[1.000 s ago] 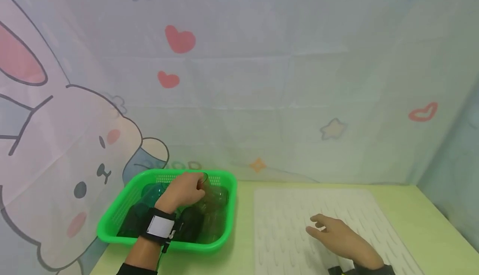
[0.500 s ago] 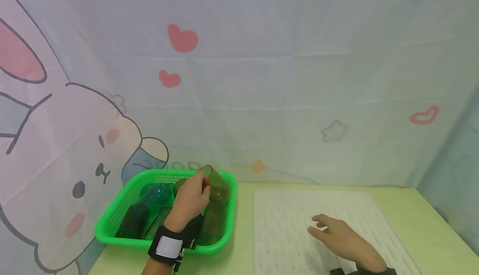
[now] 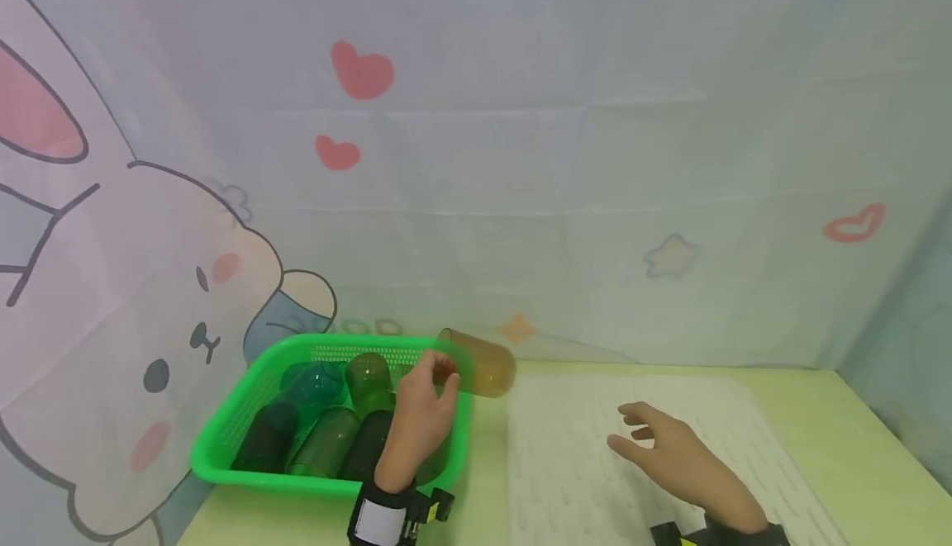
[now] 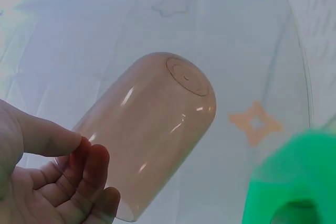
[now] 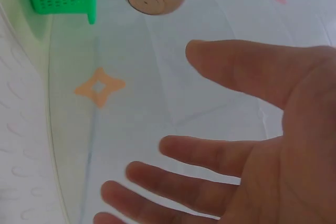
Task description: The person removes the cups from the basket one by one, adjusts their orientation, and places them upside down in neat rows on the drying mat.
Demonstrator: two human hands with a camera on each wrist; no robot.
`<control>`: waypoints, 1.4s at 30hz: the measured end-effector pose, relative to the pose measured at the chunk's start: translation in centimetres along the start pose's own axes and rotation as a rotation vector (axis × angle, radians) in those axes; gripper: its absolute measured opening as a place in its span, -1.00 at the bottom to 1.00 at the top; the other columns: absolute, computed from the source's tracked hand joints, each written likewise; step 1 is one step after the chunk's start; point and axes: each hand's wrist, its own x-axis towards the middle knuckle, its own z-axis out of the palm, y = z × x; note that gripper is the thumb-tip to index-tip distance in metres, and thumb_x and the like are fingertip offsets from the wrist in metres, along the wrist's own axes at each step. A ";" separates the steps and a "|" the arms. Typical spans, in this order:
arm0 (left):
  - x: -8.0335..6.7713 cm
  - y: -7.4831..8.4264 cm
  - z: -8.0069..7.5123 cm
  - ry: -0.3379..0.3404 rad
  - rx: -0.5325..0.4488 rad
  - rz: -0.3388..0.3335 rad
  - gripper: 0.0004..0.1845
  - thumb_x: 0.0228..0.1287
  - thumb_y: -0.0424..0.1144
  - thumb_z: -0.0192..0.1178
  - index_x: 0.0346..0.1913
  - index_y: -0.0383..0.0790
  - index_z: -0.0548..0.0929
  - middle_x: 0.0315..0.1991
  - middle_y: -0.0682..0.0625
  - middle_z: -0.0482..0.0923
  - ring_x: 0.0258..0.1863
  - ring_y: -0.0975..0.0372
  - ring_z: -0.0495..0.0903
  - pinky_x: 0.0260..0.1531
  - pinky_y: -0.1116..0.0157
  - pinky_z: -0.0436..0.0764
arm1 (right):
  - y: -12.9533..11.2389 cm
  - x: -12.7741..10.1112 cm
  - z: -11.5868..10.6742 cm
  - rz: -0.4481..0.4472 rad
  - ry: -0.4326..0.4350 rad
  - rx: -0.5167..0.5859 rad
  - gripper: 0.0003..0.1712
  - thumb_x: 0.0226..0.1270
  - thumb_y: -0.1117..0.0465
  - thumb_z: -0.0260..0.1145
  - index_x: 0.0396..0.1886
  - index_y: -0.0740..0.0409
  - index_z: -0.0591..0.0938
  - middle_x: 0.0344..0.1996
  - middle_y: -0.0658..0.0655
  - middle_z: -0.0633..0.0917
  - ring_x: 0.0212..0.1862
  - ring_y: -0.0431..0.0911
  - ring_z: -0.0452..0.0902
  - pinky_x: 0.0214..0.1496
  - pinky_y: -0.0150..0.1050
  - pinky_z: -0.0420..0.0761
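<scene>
My left hand [image 3: 426, 405] pinches a clear amber cup [image 3: 487, 366] by its rim, thumb on one side and fingers on the other. Tilted on its side, the cup has its closed base pointing right, and it overlaps the right rim of a green plastic basket [image 3: 223, 472]. In the left wrist view the cup's rounded base [image 4: 189, 77] faces up and away from the hand. My right hand [image 3: 680, 459] hovers over a white textured mat [image 3: 565, 447], fingers spread and holding nothing. The right wrist view shows the amber cup's base [image 5: 147, 1] beyond the thumb.
Inside the basket lie a teal cup [image 3: 312, 389], an olive-green cup [image 3: 368, 381], a grey-green cup [image 3: 327, 443] and dark cups [image 3: 268, 439]. A pale yellow-green table [image 3: 811, 414] lies under everything. Behind it hangs a printed curtain [image 3: 521, 158].
My left hand has lifted the amber cup out of the basket's right side and moved right with it. The cup has tipped toward horizontal. The right hand has hardly moved.
</scene>
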 end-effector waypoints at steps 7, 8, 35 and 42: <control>-0.2 0.9 1.7 -0.010 -0.118 -0.024 -0.89 0.34 -0.39 0.13 -0.12 -0.22 0.49 -0.23 -0.03 0.54 -0.22 0.12 0.54 -0.28 0.19 0.52 | -0.6 0.4 0.6 -0.027 0.082 0.089 -0.24 0.26 -0.07 0.31 0.29 0.27 0.31 0.21 0.36 0.40 0.15 0.22 0.42 -0.01 -0.07 0.55; -0.2 1.1 2.0 -0.006 -0.131 -0.020 -0.89 0.33 -0.40 0.13 -0.13 -0.22 0.50 -0.23 -0.03 0.55 -0.22 0.11 0.54 -0.27 0.18 0.52 | -0.6 0.4 0.6 -0.030 0.091 0.102 -0.23 0.25 -0.08 0.31 0.29 0.26 0.31 0.22 0.35 0.39 0.16 0.22 0.42 0.01 -0.08 0.55; -2.2 3.3 7.6 -0.130 -0.619 -0.193 -0.90 0.25 -0.51 0.12 -0.20 -0.43 0.47 -0.27 -0.12 0.56 -0.25 0.11 0.58 -0.18 0.33 0.53 | -0.9 2.1 3.4 -0.173 0.136 0.492 -0.34 0.42 0.17 0.17 0.38 0.23 0.14 0.28 0.31 0.27 0.25 0.23 0.31 0.15 -0.02 0.45; -1.9 3.8 8.2 -0.170 -0.647 -0.280 -0.93 0.27 -0.51 0.11 -0.22 -0.44 0.46 -0.29 -0.10 0.55 -0.27 0.17 0.57 -0.19 0.34 0.54 | -0.7 2.4 3.3 -0.171 0.172 0.526 -0.36 0.38 0.23 0.21 0.35 0.29 0.19 0.21 0.32 0.36 0.19 0.22 0.38 0.01 -0.30 0.52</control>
